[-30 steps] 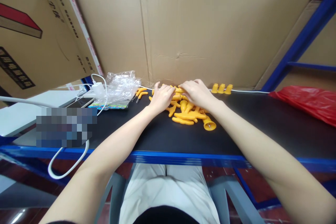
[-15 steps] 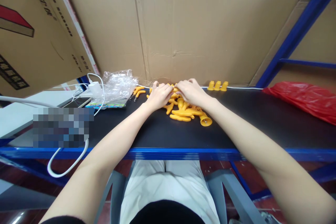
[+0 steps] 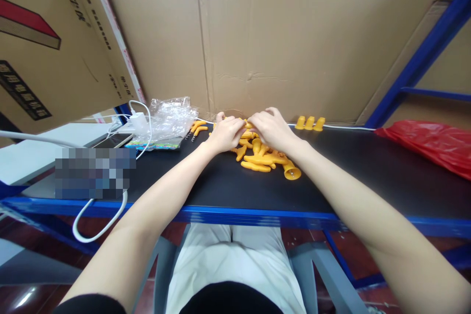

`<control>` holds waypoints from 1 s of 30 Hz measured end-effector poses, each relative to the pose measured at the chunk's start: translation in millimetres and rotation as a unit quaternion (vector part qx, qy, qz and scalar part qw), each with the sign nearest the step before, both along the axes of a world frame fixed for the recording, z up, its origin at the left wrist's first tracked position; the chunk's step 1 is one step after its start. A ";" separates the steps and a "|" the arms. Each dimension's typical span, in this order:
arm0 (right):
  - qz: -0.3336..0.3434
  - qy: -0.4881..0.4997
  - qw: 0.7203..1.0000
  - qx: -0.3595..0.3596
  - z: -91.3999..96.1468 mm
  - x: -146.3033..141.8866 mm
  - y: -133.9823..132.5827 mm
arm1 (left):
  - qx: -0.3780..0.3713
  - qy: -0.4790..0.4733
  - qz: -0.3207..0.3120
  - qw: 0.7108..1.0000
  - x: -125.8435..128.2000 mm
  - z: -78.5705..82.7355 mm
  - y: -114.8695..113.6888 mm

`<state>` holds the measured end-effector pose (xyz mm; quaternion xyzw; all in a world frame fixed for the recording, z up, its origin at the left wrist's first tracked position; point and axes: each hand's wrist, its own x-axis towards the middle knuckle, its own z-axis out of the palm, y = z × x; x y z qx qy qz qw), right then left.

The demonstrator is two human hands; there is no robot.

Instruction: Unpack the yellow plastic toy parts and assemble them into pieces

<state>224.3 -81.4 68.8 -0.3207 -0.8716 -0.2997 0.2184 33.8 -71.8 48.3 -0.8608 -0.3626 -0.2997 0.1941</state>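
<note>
My left hand [image 3: 227, 133] and my right hand [image 3: 271, 128] meet over a heap of yellow plastic parts [image 3: 265, 159]. Between their fingertips shows a small yellow plastic part [image 3: 248, 123], pinched from both sides. Its full shape is hidden by the fingers. The heap holds curved, branched handle-like pieces and a cup-shaped piece [image 3: 292, 171] lying on its side, its round mouth facing me. Two curved yellow handles with metal spiral tips [image 3: 198, 127] lie left of my left hand.
Several yellow cups [image 3: 309, 123] stand in a row by the cardboard wall [image 3: 312, 34]. A red plastic bag [image 3: 434, 142] lies at the right. Clear plastic wrapping [image 3: 169, 117], a phone [image 3: 114, 141] and white cables [image 3: 125, 201] are on the left. A blue frame edges the black tabletop [image 3: 221, 186].
The camera view has turned slightly left, so the surroundings sit a little further right. Both hands stay together over the heap, with only small finger shifts.
</note>
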 end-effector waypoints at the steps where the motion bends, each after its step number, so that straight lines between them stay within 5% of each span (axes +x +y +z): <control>1: -0.001 -0.001 1.000 0.003 0.3 -0.3 -0.4 | -0.002 -0.006 -0.002 1.000 -0.4 0.1 0.2; 8: 0.009 0.015 1.000 -0.018 -0.7 0.2 0.2 | 0.005 -0.013 -0.008 1.000 -1.0 0.8 0.7; 17: -0.036 0.004 0.987 -0.156 -8.4 3.7 7.8 | 0.031 0.061 -0.010 0.998 5.1 -3.7 -2.3; 30: -0.021 -0.027 0.999 0.000 -8.0 0.7 5.3 | -0.052 -0.028 -0.001 0.998 2.9 1.0 1.5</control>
